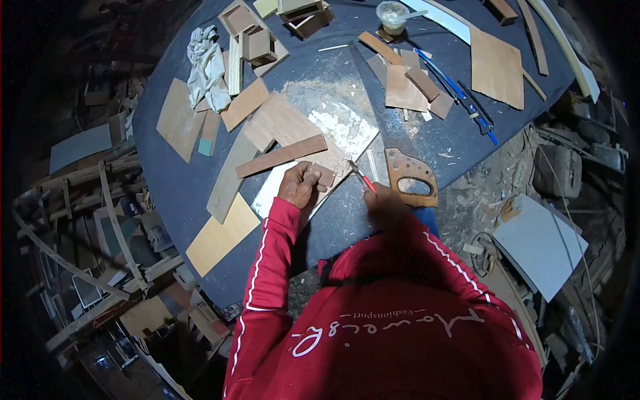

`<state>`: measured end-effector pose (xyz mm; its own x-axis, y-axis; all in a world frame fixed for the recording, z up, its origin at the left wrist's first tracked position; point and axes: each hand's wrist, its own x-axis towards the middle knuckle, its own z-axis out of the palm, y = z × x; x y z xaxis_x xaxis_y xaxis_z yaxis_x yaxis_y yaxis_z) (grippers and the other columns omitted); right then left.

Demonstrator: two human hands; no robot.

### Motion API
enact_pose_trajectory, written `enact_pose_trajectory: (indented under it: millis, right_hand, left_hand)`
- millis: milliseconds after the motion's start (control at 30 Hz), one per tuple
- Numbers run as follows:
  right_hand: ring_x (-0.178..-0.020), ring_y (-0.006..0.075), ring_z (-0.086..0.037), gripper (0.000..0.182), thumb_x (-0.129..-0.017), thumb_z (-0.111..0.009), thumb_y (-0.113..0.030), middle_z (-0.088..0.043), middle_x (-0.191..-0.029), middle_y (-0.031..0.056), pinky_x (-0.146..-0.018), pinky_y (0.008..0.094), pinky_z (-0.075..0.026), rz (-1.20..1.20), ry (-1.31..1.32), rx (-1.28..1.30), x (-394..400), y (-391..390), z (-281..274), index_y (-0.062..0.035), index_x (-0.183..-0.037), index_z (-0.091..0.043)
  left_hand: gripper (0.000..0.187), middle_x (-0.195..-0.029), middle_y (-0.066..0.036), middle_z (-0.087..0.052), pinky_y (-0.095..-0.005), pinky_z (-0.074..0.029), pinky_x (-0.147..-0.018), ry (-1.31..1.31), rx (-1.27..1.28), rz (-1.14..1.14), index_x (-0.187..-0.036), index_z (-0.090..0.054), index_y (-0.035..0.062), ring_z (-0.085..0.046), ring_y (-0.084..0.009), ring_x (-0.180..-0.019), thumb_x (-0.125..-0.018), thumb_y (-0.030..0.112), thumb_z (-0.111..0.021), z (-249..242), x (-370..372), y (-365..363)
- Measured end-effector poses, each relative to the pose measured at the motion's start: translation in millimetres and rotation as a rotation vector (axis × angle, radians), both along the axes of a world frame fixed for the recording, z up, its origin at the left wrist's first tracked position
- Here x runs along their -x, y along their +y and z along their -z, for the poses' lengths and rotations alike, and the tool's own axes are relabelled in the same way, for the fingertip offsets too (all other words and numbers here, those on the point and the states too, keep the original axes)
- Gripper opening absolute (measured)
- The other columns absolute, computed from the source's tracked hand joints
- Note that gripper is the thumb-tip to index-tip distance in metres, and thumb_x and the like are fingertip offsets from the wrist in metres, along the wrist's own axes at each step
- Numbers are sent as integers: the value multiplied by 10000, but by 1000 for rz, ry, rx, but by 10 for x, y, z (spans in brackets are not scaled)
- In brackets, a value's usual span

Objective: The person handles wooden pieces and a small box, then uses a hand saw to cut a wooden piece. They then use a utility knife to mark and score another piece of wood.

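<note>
My left hand point(299, 184) is closed on a small brown wood block point(325, 176), pressing it down over thin pieces of wood. In my right hand point(387, 203) is a slim red-handled tool point(363, 177), its pale metal end at the corner of the wood in front of me. A long brown wood strip point(283, 155) lies just beyond my left fingers, across a plywood piece point(279, 120). Close to the right of my right hand rests a handsaw point(415, 179) with a wooden handle, its blade pointing away from me.
A crumpled white cloth point(206, 67) and small wooden boxes point(257, 45) sit at the table's far left. At the back stands a tub of paste point(392, 17). Blue tools point(460, 93) lie right of wood scraps point(405, 90). Boards and debris surround the dark-covered table point(167, 207).
</note>
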<state>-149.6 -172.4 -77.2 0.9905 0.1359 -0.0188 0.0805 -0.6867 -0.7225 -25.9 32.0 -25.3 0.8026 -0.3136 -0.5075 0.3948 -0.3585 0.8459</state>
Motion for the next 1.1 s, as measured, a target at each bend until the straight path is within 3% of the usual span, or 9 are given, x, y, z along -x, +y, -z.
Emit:
enact_pose_trajectory:
  millis: [167, 333, 567, 667, 733, 833, 967, 1033, 1100]
  right_hand:
    - [-632, 381, -579, 175, -864, -478, -136, -530, -697, 216, -589, 483, -450, 56, 169, -504, -189, -94, -347, 10, -774, -513]
    - [-558, 207, -513, 294, -909, -532, -272, -505, -619, 79, -513, 350, -389, 337, 544, -855, -338, 27, -561, -23, -756, -506]
    - [-410, 98, -398, 260, -905, -560, -282, -469, -566, -13, -407, 265, -307, 412, 915, -1090, -440, 43, -480, -81, -746, -514]
    - [-395, 55, -330, 220, -894, -566, -273, -419, -554, -53, -391, 245, -272, 376, 1015, -1463, -464, -28, -522, -80, -801, -519]
    - [-403, 31, -290, 216, -898, -561, -280, -373, -546, -74, -392, 238, -247, 269, 1148, -1536, -467, -48, -455, -74, -848, -519]
    - [-403, 33, -288, 228, -898, -557, -285, -368, -548, -73, -394, 234, -240, 212, 1235, -1604, -481, -22, -428, -64, -853, -528]
    - [-408, 48, -304, 281, -915, -537, -328, -395, -560, -55, -392, 241, -251, 399, 1100, -1379, -408, 48, -512, -50, -873, -541]
    - [-420, 208, -475, 349, -937, -488, -353, -491, -560, 70, -415, 365, -371, 360, 796, -855, -335, 73, -398, -12, -899, -551]
    - [-508, 329, -533, 371, -944, -469, -354, -532, -610, 161, -485, 442, -411, 264, 547, -664, -243, 141, -182, 6, -907, -547]
  left_hand:
    - [177, -871, -79, -657, -243, -466, -626, 169, 129, -170, -1024, -612, -18, -636, -141, -710, -947, 122, -537, -83, 78, -69]
    - [193, -859, -58, -656, -225, -457, -619, 176, 229, -243, -1027, -629, -20, -608, -119, -697, -959, 137, -539, -16, 180, -100]
    - [376, -986, -84, -623, -240, -501, -686, 55, 255, -156, -1292, -494, 11, -592, -115, -747, -929, 62, -579, -365, 373, -240]
    - [405, -990, -75, -617, -242, -492, -708, -91, 319, 50, -1305, -493, 15, -585, -112, -781, -912, 48, -585, -528, 444, -151]
    - [363, -982, -81, -614, -265, -478, -745, -60, 114, 134, -1249, -551, 14, -586, -126, -837, -890, 40, -599, -639, 442, -102]
    - [181, -870, -109, -620, -312, -468, -678, -500, -130, 240, -1047, -647, -7, -593, -170, -753, -896, 85, -608, -667, 411, -145]
    - [161, -763, -157, -610, -353, -478, -641, -592, -269, 273, -957, -648, -21, -610, -261, -676, -892, 120, -607, -567, 376, -108]
    - [185, -707, -200, -582, -409, -477, -636, -829, -462, 281, -830, -620, -29, -609, -361, -684, -877, 149, -607, -486, 328, -83]
    - [197, -719, -208, -583, -430, -473, -638, -829, -518, 297, -796, -599, -26, -598, -389, -695, -869, 157, -611, -425, 291, -77]
